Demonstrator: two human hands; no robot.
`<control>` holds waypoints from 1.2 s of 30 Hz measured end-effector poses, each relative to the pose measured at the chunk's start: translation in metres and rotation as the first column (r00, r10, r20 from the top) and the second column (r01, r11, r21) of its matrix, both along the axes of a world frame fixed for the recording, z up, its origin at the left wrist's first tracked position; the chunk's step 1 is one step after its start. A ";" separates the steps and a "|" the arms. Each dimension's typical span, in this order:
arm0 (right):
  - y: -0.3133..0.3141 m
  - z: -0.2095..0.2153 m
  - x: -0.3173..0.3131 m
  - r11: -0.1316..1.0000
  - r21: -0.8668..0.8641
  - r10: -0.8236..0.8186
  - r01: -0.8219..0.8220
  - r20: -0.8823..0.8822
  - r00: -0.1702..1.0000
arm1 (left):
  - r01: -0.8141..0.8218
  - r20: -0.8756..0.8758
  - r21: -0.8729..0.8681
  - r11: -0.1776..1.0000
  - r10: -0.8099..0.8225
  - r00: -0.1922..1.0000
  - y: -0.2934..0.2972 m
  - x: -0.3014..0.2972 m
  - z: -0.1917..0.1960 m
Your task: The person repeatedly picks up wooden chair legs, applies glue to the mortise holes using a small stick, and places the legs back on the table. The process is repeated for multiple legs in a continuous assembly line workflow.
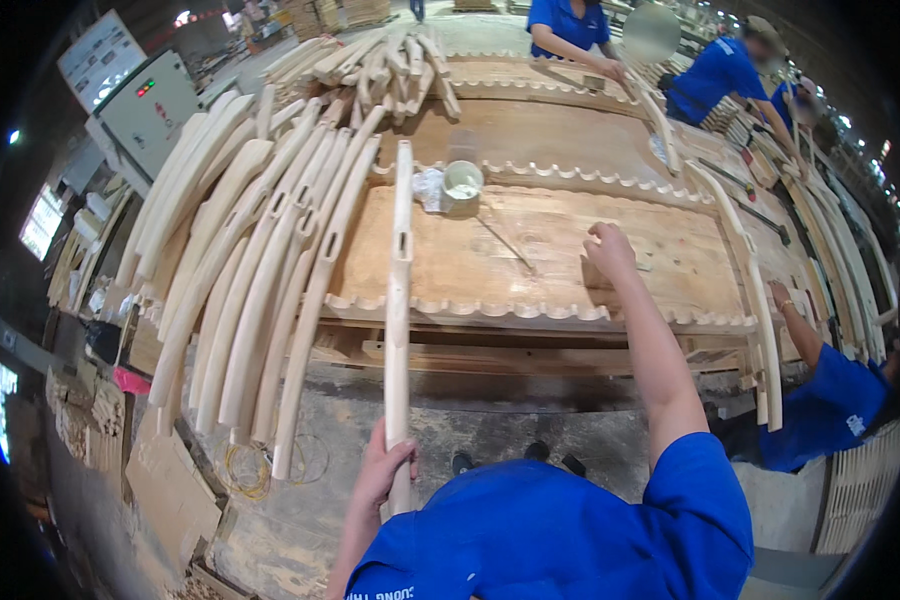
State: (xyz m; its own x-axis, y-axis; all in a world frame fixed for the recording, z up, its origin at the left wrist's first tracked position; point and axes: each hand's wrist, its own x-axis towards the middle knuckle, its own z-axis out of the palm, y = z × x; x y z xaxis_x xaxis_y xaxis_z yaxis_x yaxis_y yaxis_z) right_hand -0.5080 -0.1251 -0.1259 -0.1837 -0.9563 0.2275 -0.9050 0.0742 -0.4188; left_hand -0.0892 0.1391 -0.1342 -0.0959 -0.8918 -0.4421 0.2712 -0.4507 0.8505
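My left hand [380, 470] grips the near end of a long, pale curved wooden piece [400, 290] with slots cut in it; the piece points away from me over the workbench [570, 250]. My right hand [610, 250] reaches out over the bench with its fingers curled on something small, and I cannot make out what it is. A thin stick [505, 243] lies on the bench to the left of that hand. Farther back stands a small white cup of glue [462, 182] beside a crumpled rag.
Many similar curved wooden pieces [260, 260] lean in a row on the left, with more heaped at the back [380, 60]. Scalloped wooden rails edge the bench. People in blue shirts work at the far side [570, 25] and at the right [820, 390]. A grey control box [150, 110] stands back left.
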 end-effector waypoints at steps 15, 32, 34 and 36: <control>0.031 -0.014 -0.100 0.986 0.166 -0.023 0.015 0.047 0.999 | -0.102 0.072 -0.187 0.977 0.117 0.991 0.004 -0.021 -0.099; -0.009 0.076 0.219 0.760 -0.100 0.643 -0.642 0.253 0.723 | -0.096 0.251 -0.196 0.976 0.144 0.957 0.014 -0.037 -0.058; -0.016 0.076 0.231 0.738 -0.091 0.671 -0.668 0.202 0.714 | -0.097 0.225 -0.180 0.979 0.137 0.965 0.015 -0.038 -0.056; -0.021 0.077 0.239 0.703 -0.082 0.710 -0.707 0.131 0.691 | -0.100 0.250 -0.188 0.977 0.147 0.957 0.015 -0.038 -0.054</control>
